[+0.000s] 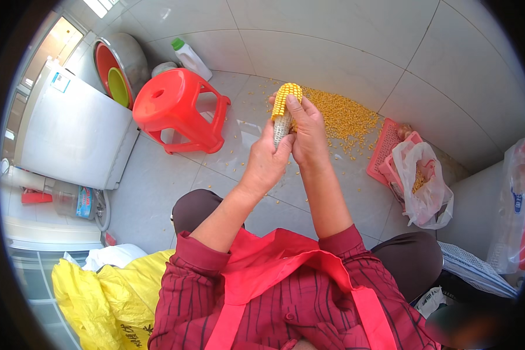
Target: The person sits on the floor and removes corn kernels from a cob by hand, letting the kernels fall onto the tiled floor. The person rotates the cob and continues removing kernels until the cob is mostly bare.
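Note:
An ear of corn (287,98) is held up in front of me, tilted a little. Yellow kernels cover its upper part, while the lower part is a bare whitish cob (281,128). My left hand (267,154) grips the bare lower end. Around the upper part, my right hand (307,127) is closed with its thumb pressed on the kernels. Beyond my hands, a heap of loose corn kernels (343,114) spreads over the grey tiled floor along the wall.
A red plastic stool (170,98) stands at left, near a white appliance (76,127) and stacked basins (133,61). A white bottle with a green cap (192,59) leans by the wall. On the right are a pink basket (383,153) and a plastic bag (420,197). Yellow bags (109,297) lie at lower left.

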The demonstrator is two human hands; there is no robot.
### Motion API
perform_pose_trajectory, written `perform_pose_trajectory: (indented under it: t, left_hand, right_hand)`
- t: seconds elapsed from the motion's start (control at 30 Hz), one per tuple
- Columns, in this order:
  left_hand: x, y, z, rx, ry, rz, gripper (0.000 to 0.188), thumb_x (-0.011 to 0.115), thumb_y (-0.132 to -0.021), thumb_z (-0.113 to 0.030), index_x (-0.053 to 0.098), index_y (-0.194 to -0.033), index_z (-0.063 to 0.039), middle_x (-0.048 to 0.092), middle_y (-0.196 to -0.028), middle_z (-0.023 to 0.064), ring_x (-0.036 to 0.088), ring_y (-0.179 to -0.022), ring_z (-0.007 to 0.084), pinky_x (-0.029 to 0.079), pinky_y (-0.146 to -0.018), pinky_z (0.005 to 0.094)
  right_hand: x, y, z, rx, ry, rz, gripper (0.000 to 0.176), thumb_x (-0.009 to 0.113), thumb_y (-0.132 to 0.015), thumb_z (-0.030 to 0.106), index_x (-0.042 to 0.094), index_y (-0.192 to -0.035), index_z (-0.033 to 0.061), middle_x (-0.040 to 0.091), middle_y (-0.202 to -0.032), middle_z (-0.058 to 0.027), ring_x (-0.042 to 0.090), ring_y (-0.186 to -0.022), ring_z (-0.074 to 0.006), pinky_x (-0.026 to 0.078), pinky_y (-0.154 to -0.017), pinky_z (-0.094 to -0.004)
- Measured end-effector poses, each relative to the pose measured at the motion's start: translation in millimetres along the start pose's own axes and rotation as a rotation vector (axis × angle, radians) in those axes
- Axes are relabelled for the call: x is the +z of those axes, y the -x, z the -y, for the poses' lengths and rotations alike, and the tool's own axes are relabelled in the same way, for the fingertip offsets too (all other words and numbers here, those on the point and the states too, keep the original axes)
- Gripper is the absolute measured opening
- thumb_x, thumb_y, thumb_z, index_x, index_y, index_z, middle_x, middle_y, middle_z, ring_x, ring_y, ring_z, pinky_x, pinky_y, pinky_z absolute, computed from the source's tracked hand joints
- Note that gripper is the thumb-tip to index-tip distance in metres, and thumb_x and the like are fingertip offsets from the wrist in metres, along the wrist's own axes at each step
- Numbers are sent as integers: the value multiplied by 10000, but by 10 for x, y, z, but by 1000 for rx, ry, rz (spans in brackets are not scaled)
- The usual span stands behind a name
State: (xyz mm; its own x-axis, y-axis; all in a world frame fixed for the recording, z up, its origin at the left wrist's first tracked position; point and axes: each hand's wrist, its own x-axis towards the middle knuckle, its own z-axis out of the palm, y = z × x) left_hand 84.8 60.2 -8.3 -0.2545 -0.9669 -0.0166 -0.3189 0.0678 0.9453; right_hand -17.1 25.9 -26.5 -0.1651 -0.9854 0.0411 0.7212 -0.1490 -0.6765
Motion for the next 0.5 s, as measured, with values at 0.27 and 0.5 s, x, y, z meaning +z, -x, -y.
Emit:
perform_pose_trajectory:
  t: [0.27, 0.5]
  left_hand:
    - [-89, 4, -45, -189, 294, 56, 312, 561, -940, -234, 522, -1173, -30, 591, -805, 27, 462, -495, 59, 379, -422, 220]
    - [-70, -81, -32, -215, 344, 36, 373, 628, -892, -211, 526, -1182, 0, 641, -879, 50, 478, -531, 58, 399, -454, 222]
  right_hand:
    - [-211, -97, -74, 116, -163, 35, 259, 539, -940, 186, 591, -1078, -28, 652, -980, -106, 615, -848, -157, 519, -742, -294]
    - [-1926, -268, -1060, 548, -230, -277, 255, 498, -962, 219, 584, -991, -19, 620, -808, -105, 626, -715, -177, 532, -556, -280]
